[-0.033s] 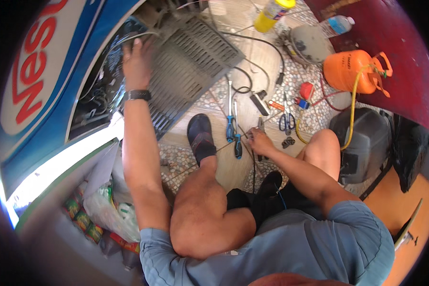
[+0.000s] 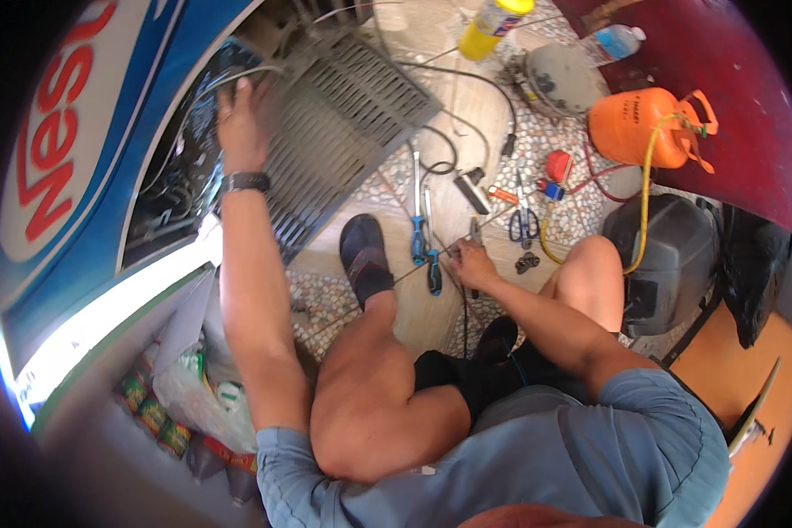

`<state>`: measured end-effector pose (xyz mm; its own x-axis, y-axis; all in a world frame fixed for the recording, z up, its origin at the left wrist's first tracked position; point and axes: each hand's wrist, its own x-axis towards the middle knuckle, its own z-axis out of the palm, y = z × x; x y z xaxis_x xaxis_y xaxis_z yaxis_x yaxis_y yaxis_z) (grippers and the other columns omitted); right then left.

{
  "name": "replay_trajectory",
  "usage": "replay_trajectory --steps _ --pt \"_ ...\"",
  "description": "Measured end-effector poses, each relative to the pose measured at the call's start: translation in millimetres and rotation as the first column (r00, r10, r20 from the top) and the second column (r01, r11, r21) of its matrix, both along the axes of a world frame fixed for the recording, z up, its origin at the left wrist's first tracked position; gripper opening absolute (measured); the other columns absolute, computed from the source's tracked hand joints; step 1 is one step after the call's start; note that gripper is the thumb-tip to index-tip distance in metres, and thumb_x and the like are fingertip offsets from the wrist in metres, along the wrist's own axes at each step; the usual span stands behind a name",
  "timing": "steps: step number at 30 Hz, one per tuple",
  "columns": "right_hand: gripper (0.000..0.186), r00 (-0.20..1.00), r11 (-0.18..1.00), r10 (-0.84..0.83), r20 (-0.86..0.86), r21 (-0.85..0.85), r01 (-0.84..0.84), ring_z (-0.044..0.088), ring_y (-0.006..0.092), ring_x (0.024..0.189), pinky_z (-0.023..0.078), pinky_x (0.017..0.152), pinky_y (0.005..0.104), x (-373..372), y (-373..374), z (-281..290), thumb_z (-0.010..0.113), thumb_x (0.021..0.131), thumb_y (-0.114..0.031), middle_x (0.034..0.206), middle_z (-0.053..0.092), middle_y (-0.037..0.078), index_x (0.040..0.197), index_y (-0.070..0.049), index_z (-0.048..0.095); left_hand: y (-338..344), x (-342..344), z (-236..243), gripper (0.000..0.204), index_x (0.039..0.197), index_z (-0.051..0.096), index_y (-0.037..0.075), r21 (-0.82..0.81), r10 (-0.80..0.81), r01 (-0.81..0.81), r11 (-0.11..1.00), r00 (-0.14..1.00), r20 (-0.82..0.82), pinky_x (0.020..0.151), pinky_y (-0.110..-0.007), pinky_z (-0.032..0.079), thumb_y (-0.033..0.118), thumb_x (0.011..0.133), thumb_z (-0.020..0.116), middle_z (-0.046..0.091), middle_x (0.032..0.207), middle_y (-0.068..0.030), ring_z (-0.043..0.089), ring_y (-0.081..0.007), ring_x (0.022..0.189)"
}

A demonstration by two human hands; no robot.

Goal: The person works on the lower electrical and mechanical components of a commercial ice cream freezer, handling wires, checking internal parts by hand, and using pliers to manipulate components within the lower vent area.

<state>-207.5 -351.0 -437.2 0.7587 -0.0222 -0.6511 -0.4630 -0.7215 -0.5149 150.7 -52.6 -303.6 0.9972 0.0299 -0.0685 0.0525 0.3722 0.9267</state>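
Note:
My left hand (image 2: pixel 245 123) reaches up to the left edge of the dark slatted grille (image 2: pixel 343 106), beside the open compartment (image 2: pixel 172 163) of the blue-and-white machine (image 2: pixel 106 220), its fingers apart. A wire passes over the fingertips. Lower right, my right hand (image 2: pixel 472 262) rests on the floor with fingers closed round a pair of pliers (image 2: pixel 473 231), partly hidden by it. Just left of it lie two blue-handled screwdrivers (image 2: pixel 420 244). Scissors (image 2: pixel 524 224), an orange item (image 2: pixel 502 194) and a black-and-silver device (image 2: pixel 471 189) lie nearby.
An orange gas cylinder (image 2: pixel 634 123) with hoses, a bucket-like container (image 2: pixel 563 79), yellow canister (image 2: pixel 493 26), water bottle (image 2: pixel 614 44) and dark case (image 2: pixel 656 264) line the right. Cables cross the tiled floor. Plastic bags and bottles (image 2: pixel 194 409) sit lower left, an orange board (image 2: pixel 748 370) lower right.
The view has shifted slightly. Both hands stay in much the same places, the left on the grille's edge, the right at the pliers.

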Motion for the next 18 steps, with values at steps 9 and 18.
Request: replay_trajectory --steps 9,18 --pt "0.06 0.912 0.686 -0.225 0.342 -0.61 0.397 0.046 0.0438 0.124 0.038 0.106 0.0473 43.1 -99.1 -20.3 0.07 0.083 -0.024 0.129 0.048 0.03 0.13 0.002 0.045 -4.0 13.9 -8.1 0.048 0.135 0.043 -0.001 0.27 0.056 -0.054 0.961 0.998 0.002 0.098 -0.04 0.048 0.033 0.103 0.053 0.059 0.128 -0.0158 0.061 -0.0287 0.116" --pt "0.063 0.954 0.758 -0.269 0.13 -0.583 0.293 0.055 0.0402 0.12 0.045 0.1 0.0459 56.4 -102.3 2.3 0.074 0.082 -0.037 0.13 0.054 0.025 0.129 -0.003 0.049 12.2 10.9 8.9 0.045 0.131 0.044 -0.002 0.053 0.157 -0.16 0.986 0.985 0.066 0.1 -0.041 0.049 0.032 0.103 0.052 0.057 0.123 -0.0147 0.06 -0.03 0.115"
